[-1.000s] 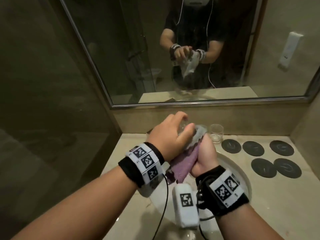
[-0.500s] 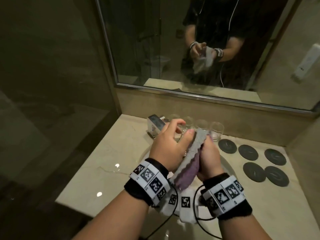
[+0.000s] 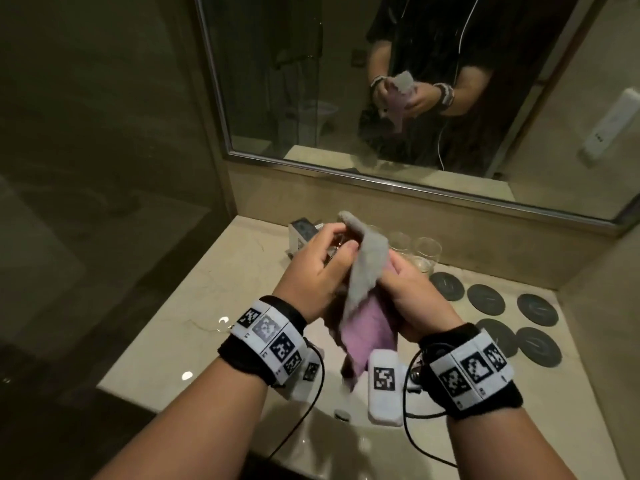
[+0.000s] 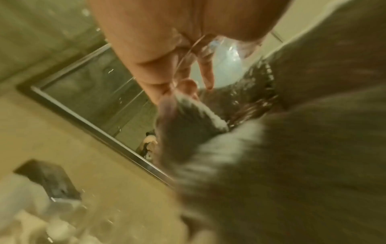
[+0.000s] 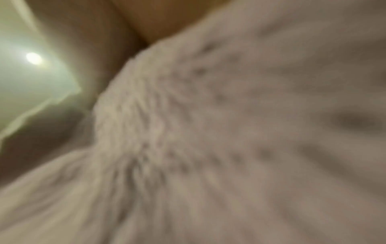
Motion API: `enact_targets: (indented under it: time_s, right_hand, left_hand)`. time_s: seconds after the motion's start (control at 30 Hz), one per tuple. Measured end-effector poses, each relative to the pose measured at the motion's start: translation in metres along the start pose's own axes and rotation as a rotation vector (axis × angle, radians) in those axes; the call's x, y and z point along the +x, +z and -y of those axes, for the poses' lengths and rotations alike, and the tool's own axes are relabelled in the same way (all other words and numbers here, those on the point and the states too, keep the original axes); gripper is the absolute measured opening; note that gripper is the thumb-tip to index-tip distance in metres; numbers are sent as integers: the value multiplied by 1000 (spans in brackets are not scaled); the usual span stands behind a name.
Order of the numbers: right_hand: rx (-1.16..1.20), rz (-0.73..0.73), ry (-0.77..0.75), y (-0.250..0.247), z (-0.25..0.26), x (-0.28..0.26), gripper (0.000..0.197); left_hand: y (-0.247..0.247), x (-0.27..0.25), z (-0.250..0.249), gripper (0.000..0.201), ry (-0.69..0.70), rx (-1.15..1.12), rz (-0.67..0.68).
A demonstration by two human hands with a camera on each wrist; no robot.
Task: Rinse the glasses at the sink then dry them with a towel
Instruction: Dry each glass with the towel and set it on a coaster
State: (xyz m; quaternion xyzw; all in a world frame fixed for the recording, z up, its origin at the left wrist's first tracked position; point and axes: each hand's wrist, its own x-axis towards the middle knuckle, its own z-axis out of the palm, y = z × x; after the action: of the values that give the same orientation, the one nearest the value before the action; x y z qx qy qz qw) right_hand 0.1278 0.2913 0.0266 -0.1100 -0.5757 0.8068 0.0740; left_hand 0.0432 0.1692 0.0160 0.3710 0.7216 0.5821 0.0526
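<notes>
A beige stone tabletop (image 3: 194, 317) is running under a wall mirror (image 3: 346, 98), with the sink (image 3: 332, 441) at its near edge. The left hand (image 3: 311, 275) is gripping a clear glass (image 4: 211, 62), fingers curled round its wall, above the basin. The right hand (image 3: 412, 299) is clutching the grey-and-purple towel (image 3: 367, 292) against it. The glass is likely light, rigid, wet-slippery and fragile; a grip round the wall suits it. More glasses (image 3: 427, 252) are standing far right beside dark coasters (image 3: 485, 299). No legible writing is showing.

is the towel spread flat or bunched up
Bunched up: the towel is gathered between both hands, right hand gripping it, with its purple end hanging loose below.
</notes>
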Motion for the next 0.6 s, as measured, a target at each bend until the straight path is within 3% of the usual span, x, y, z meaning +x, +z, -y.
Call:
enact_targets:
  time_s: [0.07, 0.1, 0.2, 0.23, 0.3, 0.37, 0.47, 0.53, 0.6]
  right_hand:
    - [139, -94, -46, 8, -2, 1, 35]
    - [56, -174, -124, 11, -5, 2, 34]
    - [-527, -264, -518, 10, -10, 1, 28]
    - [-673, -233, -643, 7, -9, 0, 29]
    - [-749, -175, -783, 3, -5, 0, 27]
    - [-510, -172, -662, 6, 3, 4, 17]
    - [101, -83, -116, 12, 12, 14, 31]
    - [217, -41, 49, 14, 16, 12, 41]
    - [-30, -69, -91, 15, 12, 10, 25]
  left_hand:
    - [2, 2, -5, 35, -87, -80, -38]
    - [4, 4, -10, 40, -174, -100, -52]
    - [0, 9, -24, 50, -516, -232, 12]
    - [-3, 9, -25, 51, -544, -244, 46]
    - [-9, 8, -25, 56, -467, -222, 86]
    - [-13, 7, -23, 66, -254, -130, 82]
    - [-16, 1, -20, 59, 114, 218, 95]
    - [-18, 1, -18, 57, 171, 285, 78]
    - [-18, -1, -23, 46, 13, 120, 54]
